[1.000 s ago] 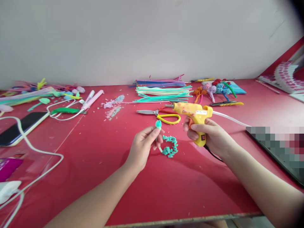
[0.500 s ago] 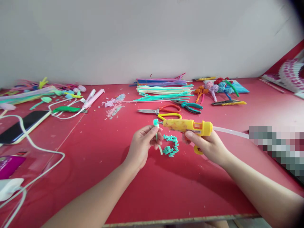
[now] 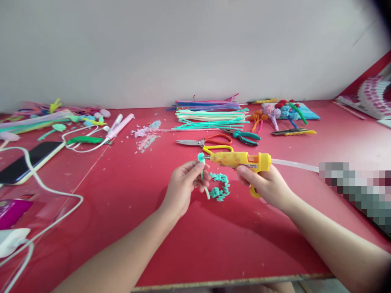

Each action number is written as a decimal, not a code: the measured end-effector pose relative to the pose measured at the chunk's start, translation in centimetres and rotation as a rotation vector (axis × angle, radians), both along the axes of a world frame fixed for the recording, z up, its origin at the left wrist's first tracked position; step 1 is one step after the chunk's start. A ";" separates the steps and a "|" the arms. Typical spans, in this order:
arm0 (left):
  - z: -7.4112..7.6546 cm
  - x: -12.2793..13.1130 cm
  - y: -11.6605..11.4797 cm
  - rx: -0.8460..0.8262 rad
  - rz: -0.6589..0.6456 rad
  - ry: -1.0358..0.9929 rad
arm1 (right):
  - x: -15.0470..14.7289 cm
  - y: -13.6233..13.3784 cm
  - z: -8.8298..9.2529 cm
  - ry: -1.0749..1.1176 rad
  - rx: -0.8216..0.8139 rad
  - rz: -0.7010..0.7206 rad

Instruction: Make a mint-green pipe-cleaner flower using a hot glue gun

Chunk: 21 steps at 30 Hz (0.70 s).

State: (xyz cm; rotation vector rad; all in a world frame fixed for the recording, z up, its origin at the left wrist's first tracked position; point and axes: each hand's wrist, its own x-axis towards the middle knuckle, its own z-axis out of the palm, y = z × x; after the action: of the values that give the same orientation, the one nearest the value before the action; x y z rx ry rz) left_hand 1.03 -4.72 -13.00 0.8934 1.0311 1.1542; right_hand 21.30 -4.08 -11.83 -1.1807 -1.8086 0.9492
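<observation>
My left hand (image 3: 183, 185) is closed in a pinch on a small teal fuzzy piece (image 3: 200, 157) on a thin stem, held just above the red table (image 3: 128, 211). My right hand (image 3: 265, 185) grips a yellow glue gun (image 3: 241, 160), held level, its nozzle touching the teal piece. A clear glue stick (image 3: 293, 165) sticks out of the gun's back. A little heap of teal cut bits (image 3: 220, 187) lies on the table between my hands.
Scissors (image 3: 203, 143) and teal-handled pliers (image 3: 246, 137) lie behind the gun. A bundle of coloured pipe cleaners (image 3: 210, 114) and fuzzy flowers (image 3: 279, 110) sit near the wall. At left lie a phone (image 3: 29, 160), white cables (image 3: 51, 191) and more craft pieces.
My right hand lowered the glue gun from upright to level and brought its nozzle to the teal piece. My left hand stayed almost still. The pliers came into sight.
</observation>
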 end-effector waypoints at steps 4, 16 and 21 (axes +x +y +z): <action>0.0 0.0 0.0 -0.001 0.007 -0.005 | 0.0 0.1 -0.2 -0.001 0.001 -0.006; -0.2 -0.1 0.0 0.011 -0.010 -0.002 | 0.1 0.1 -0.4 0.019 -0.024 -0.019; -0.2 -0.1 0.0 0.013 -0.007 -0.012 | 0.0 0.0 -0.3 0.025 -0.015 -0.022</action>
State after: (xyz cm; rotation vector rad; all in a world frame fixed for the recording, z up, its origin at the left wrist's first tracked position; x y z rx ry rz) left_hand 0.90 -4.76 -13.15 0.8986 1.0108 1.1603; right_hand 21.34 -4.06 -12.13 -1.1910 -1.7685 0.9626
